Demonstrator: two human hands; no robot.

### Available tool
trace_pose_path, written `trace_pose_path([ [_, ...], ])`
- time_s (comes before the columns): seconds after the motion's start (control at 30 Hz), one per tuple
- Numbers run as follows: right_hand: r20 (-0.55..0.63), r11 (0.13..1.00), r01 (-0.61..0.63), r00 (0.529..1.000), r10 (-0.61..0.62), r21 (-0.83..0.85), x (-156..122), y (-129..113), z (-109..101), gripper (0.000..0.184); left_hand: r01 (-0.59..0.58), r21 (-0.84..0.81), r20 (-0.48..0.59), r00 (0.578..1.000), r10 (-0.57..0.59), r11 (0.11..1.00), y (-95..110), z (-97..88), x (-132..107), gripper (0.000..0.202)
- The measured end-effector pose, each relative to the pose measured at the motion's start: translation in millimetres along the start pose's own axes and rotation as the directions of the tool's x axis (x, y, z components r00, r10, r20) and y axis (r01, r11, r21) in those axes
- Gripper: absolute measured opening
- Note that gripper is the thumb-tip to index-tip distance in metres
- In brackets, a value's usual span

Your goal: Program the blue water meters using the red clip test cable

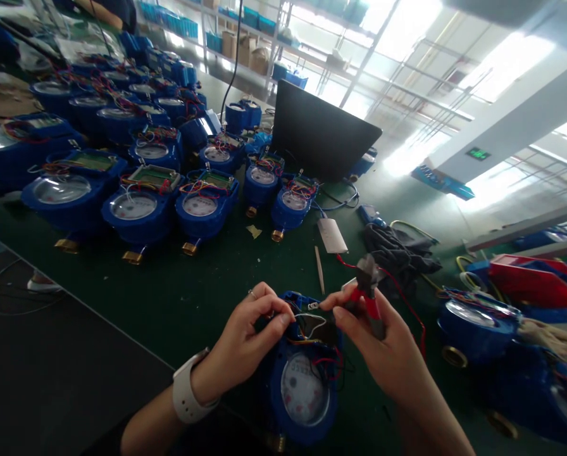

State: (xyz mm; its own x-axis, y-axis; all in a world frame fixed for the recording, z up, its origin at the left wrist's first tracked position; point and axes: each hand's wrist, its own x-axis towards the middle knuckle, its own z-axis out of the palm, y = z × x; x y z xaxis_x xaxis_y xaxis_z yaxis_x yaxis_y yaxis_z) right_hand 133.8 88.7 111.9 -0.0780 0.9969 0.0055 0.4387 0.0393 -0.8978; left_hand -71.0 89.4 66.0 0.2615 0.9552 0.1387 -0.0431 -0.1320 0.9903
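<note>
A blue water meter (307, 389) with a round clear dial lies in front of me, its upper compartment open and loose wires showing. My left hand (252, 329), with a ring and a pale watch strap, pinches a thin white wire (317, 322) at the compartment's left edge. In my right hand (383, 335) is a pair of red-handled cutters (369, 294), jaws pointing up and away from the meter. The right index fingertip is by a small white connector (313, 306) at the compartment's top edge. Red and black wires hang at the meter's right side.
Several blue meters (200, 206) stand in rows at the left. A black screen (321, 130) rises at the back. A white box (332, 235) with a red cable and a thin stick (319, 269) lie ahead. Dark cloth (397, 250) and more meters (476, 323) are at the right.
</note>
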Motion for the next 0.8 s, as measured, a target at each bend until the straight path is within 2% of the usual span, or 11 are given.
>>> trace_pose_path([
  [0.13,0.035,0.997,-0.072,0.997,0.072,0.003,-8.3,2.1,-6.5,0.010,-0.007,0.011,-0.015,1.000,0.007,1.000,0.0,0.2,-1.1,0.016],
  [0.27,0.028,0.993,-0.115,0.993,0.115,0.003,-14.7,-3.6,-1.3,0.010,-0.024,0.025,-0.026,0.999,0.025,0.999,0.6,0.5,-0.8,0.016],
  [0.43,0.092,0.997,-0.076,0.993,0.079,-0.028,-13.6,-9.6,4.0,0.010,-0.049,0.045,-0.046,0.998,0.051,0.998,-1.0,1.5,0.3,0.015],
  [0.57,0.003,0.998,-0.027,1.000,0.027,-0.063,-25.6,-17.4,-4.4,0.009,-0.102,0.089,-0.063,0.992,0.108,0.991,-5.7,1.5,-2.8,0.014],
  [0.67,0.033,0.963,0.073,0.997,-0.066,-0.260,-40.9,-20.5,-17.0,0.018,-0.189,0.136,-0.080,0.976,0.201,0.972,-10.9,1.2,-6.6,0.014],
  [0.73,0.110,0.870,0.163,0.986,-0.126,-0.465,-48.3,-20.1,-24.5,0.023,-0.244,0.158,-0.092,0.961,0.261,0.957,-14.8,1.9,-8.4,0.015],
  [0.8,0.209,0.742,0.274,0.961,-0.182,-0.612,-51.7,-18.5,-29.2,0.026,-0.275,0.165,-0.106,0.950,0.294,0.947,-18.2,3.7,-9.4,0.014],
])
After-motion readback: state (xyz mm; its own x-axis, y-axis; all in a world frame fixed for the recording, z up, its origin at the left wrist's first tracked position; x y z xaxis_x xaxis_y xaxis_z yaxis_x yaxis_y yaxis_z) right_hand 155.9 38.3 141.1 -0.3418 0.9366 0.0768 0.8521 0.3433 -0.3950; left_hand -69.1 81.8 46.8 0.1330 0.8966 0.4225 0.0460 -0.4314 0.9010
